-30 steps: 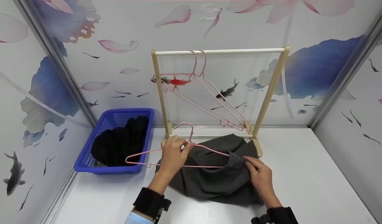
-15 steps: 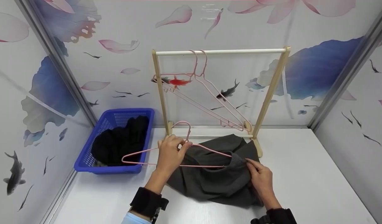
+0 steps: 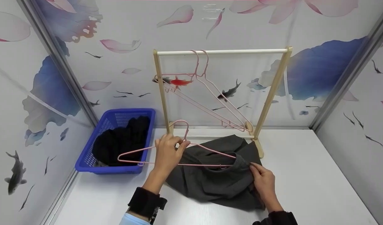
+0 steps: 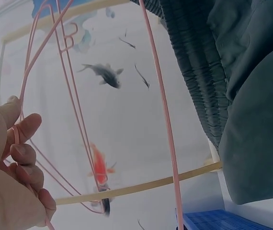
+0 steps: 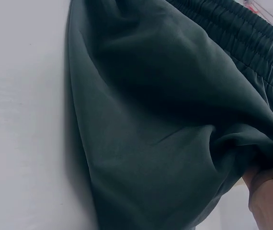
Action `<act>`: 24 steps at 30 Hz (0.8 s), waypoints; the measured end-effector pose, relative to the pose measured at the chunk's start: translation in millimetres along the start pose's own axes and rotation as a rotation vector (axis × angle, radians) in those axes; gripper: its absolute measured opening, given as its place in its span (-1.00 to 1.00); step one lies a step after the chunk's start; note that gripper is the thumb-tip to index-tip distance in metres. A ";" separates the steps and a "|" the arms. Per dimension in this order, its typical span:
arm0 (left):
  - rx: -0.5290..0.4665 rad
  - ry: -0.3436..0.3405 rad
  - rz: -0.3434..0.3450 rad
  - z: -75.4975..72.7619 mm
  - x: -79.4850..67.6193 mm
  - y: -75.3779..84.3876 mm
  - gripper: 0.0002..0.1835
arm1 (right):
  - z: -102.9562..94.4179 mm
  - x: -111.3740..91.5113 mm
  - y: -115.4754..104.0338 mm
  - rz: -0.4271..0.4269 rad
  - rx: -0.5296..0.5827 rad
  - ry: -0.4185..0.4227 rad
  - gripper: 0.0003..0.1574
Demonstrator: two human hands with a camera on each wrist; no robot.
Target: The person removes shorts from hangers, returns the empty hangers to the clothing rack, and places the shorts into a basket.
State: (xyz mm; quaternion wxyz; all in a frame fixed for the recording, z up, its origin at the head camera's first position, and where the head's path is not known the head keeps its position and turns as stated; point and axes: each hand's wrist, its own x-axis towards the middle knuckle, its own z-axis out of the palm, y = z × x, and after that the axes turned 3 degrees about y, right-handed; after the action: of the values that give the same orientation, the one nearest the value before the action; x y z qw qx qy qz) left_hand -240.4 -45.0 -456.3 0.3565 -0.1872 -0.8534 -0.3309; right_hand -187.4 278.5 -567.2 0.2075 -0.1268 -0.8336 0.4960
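My left hand (image 3: 167, 153) pinches a pink hanger (image 3: 213, 151) just under its hook, fingers curled round it in the left wrist view. Dark grey elastic-waist pants (image 3: 210, 187) lie bunched on the table. The hanger's right end passes inside the gathered waistband (image 4: 199, 72), where its tip is hidden. Its left end sticks out over the basket. At the waistband's right side, my right hand (image 3: 263, 181) pinches the cloth between thumb and fingers. In the right wrist view the pants' fabric covers much of that hand (image 5: 270, 196).
A wooden rack (image 3: 272, 93) with a white top rail stands behind the pants. Several pink hangers (image 3: 202, 75) hang from it. To the left sits a blue basket (image 3: 85, 167) with black clothing (image 3: 119, 143) inside. Patterned panels enclose the white table (image 3: 316, 184).
My left hand and the hanger have shifted left and slightly up. My right hand has drawn the waistband a little to the right and down.
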 end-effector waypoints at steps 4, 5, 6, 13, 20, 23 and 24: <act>0.003 0.004 0.004 -1.8 0.8 -0.1 -0.69 | -0.2 0.4 4.1 -0.001 -0.014 -0.002 -0.71; 0.001 0.005 0.005 -2.3 1.0 -0.1 -0.69 | -0.4 0.4 4.8 0.002 -0.017 -0.005 -0.70; 0.000 0.006 0.006 -2.8 1.2 -0.1 -0.70 | -0.8 0.2 5.5 0.008 -0.019 -0.008 -0.70; -0.010 0.025 0.024 -4.8 2.3 -1.9 -0.63 | -3.5 -0.5 9.3 0.050 -0.048 -0.023 -0.66; -0.004 0.031 0.029 -6.6 2.2 -3.4 -0.43 | -4.4 -0.7 13.1 0.067 -0.105 -0.065 -0.61; -0.009 0.023 0.018 -7.6 2.4 -2.3 -0.58 | -4.9 -0.9 15.0 0.053 -0.126 -0.075 -0.60; -0.011 0.021 0.014 -7.9 2.5 -2.0 -0.64 | -5.2 -1.0 15.4 0.051 -0.131 -0.080 -0.60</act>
State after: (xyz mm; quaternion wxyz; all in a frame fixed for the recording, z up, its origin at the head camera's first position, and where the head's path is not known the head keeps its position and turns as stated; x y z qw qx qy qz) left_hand -239.3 -51.7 -451.2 0.3670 -0.1917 -0.8464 -0.3349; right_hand -184.0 289.5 -578.7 0.1523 -0.1414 -0.8683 0.4504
